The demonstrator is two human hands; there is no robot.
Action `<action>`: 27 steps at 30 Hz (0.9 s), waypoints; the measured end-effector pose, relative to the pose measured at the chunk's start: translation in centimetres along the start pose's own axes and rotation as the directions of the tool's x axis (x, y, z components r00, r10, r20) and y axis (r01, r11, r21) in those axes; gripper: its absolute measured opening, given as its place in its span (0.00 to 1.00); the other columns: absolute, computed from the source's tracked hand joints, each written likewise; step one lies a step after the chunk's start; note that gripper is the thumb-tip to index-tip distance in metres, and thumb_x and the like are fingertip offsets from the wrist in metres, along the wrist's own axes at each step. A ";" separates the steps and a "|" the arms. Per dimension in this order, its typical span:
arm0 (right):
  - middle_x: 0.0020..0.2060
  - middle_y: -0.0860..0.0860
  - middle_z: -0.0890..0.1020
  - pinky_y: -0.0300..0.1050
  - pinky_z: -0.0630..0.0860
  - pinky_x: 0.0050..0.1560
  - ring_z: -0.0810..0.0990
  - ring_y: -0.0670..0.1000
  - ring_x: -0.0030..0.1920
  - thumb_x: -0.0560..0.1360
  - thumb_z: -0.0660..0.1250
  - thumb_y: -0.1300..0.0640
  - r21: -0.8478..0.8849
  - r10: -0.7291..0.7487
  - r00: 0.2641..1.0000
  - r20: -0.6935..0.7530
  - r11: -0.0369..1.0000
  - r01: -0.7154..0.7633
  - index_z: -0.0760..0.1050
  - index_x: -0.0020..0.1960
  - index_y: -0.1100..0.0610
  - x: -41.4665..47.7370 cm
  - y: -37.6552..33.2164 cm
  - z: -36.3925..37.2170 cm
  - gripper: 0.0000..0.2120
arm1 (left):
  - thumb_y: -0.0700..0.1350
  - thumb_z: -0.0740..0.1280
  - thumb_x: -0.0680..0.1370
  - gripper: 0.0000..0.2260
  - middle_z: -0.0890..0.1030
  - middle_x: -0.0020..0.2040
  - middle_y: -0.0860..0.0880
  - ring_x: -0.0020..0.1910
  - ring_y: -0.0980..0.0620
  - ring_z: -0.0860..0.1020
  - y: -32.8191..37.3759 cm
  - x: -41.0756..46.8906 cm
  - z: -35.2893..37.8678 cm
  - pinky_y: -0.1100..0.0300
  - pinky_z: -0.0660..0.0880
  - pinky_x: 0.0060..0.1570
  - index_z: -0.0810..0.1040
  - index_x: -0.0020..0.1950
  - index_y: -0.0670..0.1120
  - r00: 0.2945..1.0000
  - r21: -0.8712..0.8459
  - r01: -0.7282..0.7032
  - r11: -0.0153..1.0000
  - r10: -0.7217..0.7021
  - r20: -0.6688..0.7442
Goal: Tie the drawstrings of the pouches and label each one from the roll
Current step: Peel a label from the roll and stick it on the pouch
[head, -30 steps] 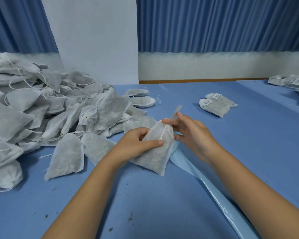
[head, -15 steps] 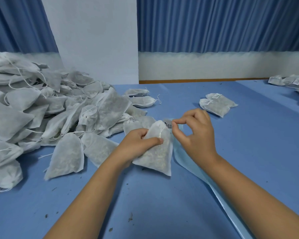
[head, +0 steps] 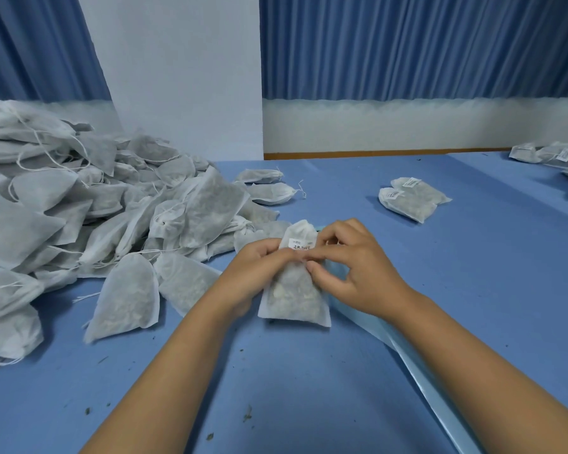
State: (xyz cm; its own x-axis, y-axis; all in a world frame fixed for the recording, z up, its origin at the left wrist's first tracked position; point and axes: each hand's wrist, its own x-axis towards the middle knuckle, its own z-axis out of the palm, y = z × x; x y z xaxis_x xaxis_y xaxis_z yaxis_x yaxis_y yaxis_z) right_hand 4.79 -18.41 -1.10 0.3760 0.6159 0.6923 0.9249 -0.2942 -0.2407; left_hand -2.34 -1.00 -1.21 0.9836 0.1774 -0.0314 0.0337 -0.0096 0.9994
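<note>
My left hand (head: 259,267) gripped the pouch (head: 292,296) while my right hand (head: 351,270) pinched its label (head: 302,245) on; smoothing likely came next.

A blue table (head: 473,273) bears heaped pouches (head: 79,217) and two labelled pouches (head: 410,198).

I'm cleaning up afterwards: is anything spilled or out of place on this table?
Yes: small dark crumbs lie scattered over the near part of the blue table, probably loose filling. The held pouch looks intact.
</note>
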 end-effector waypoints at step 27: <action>0.33 0.48 0.82 0.35 0.71 0.30 0.77 0.44 0.32 0.76 0.70 0.55 0.690 0.541 0.745 0.390 0.363 -0.626 0.77 0.51 0.57 1.1 -1.1 -0.5 0.07 | 0.52 0.65 0.81 0.14 0.82 0.36 0.51 0.37 0.54 0.78 -0.2 0.4 1.4 0.56 0.74 0.40 0.83 0.38 0.51 0.963 0.036 -0.125 0.991 0.130 -0.234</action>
State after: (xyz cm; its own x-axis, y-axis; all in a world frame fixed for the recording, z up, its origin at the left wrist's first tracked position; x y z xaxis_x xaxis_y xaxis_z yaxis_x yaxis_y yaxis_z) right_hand 4.12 -17.78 0.27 0.8024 0.5847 0.1198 0.1389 0.0124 -0.9902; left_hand -1.75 -2.30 -1.47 0.9105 0.4003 0.1034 -0.0832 -0.0675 0.9942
